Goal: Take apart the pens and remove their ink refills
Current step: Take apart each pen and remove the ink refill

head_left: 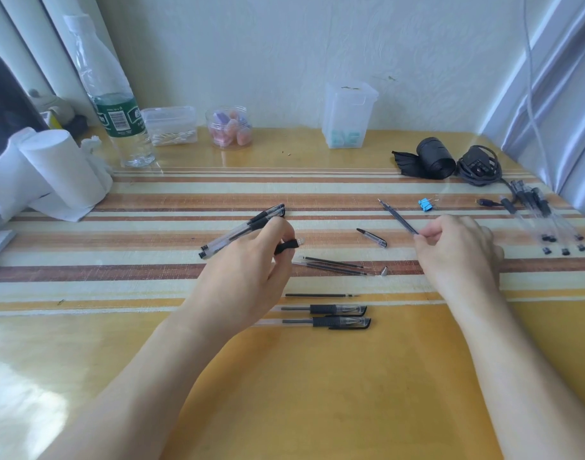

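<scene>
hands apart — right hand [457, 249] pinches refill [398, 216], left hand [248, 263] grips barrel [287, 246]

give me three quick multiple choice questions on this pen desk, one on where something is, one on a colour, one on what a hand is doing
1. Where is the loose pen cap?
A. on the table, between the left hand and the right hand
B. held in the right hand
C. held in the left hand

2. What colour is the binder clip?
A. red
B. blue
C. yellow

3. What is the right hand doing?
A. lying flat and empty
B. clenched in an empty fist
C. pinching an ink refill

Answers:
1 A: the cap lies in the gap between the hands, apart from the pen barrel that the left hand grips.
2 B: the clip's body is plainly blue, with bare wire handles.
3 C: thumb and finger pinch the near end of the dark refill, whose tip points away.
</scene>
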